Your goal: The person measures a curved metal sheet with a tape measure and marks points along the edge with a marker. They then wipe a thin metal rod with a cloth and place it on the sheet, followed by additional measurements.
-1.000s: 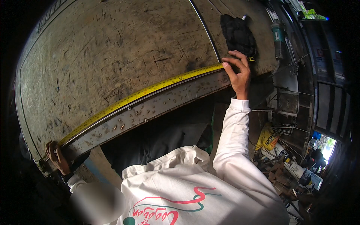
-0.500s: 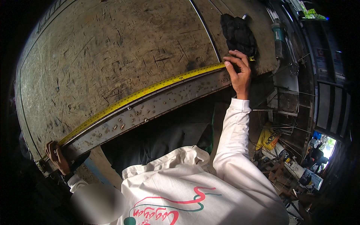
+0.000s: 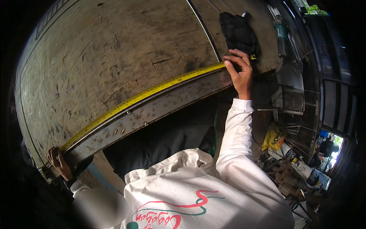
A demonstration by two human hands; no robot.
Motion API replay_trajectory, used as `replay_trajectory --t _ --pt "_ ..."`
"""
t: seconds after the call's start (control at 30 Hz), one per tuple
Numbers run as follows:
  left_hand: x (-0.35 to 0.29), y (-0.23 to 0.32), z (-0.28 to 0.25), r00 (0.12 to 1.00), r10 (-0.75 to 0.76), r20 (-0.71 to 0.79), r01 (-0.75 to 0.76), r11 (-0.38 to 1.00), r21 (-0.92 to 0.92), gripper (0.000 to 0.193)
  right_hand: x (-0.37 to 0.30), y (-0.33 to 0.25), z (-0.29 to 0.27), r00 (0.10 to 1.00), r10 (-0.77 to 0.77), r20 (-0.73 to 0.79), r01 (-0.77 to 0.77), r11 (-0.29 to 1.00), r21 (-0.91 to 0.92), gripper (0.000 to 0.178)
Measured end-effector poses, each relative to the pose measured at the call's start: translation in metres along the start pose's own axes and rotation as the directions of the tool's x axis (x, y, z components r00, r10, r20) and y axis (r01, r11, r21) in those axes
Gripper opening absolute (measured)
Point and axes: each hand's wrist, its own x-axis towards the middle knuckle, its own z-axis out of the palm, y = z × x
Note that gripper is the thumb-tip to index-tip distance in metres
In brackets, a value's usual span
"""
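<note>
A yellow tape measure (image 3: 146, 92) is drawn out along the near edge of a worn wooden workbench (image 3: 126, 49). Beside it runs a thin metal rod (image 3: 110, 119), next to a grey metal strip (image 3: 133, 114) dotted with rusty marks. At the tape's far-left end, by the bench corner, my left hand (image 3: 60, 165) has its fingers curled on the tape and bench edge. My right hand (image 3: 241, 72) is closed on the tape toward its right end, thumb and fingers bent around it. A bit of yellow shows beyond my right fingers.
Another metal rod (image 3: 204, 28) lies across the bench, ending near my right hand. Black cloth (image 3: 238, 33) is bunched beyond that hand. A teal power tool (image 3: 280, 36) rests at the right edge. Clutter with a yellow bag (image 3: 273, 138) fills the floor at right.
The whole view has shifted slightly, with bench, cloth and right hand appearing a little further left. Both hands keep their places on the tape.
</note>
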Motion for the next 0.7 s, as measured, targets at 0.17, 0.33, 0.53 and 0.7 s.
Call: replay_trajectory --t 0.17,0.33,0.53,0.7 --pt "-0.002 -0.001 -0.003 0.999 -0.013 0.048 0.011 0.999 0.034 0.025 0.000 0.001 -0.002 1.000 -0.020 -0.002 0.019 0.999 -0.047 0.013" --pt "-0.013 -0.024 -0.008 0.993 -0.106 0.056 0.105 0.994 0.021 0.020 0.002 -0.002 -0.003 0.999 -0.047 -0.016 0.046 0.996 -0.071 0.012" --pt "-0.004 -0.010 -0.024 0.973 -0.125 0.193 0.118 0.992 0.051 0.022 -0.001 0.003 -0.003 0.997 -0.074 -0.036 0.070 0.992 -0.108 0.010" --pt "0.002 -0.004 -0.040 0.946 -0.133 0.295 0.121 0.991 0.058 0.030 -0.001 0.003 -0.003 0.995 -0.093 -0.044 0.087 0.989 -0.123 0.011"
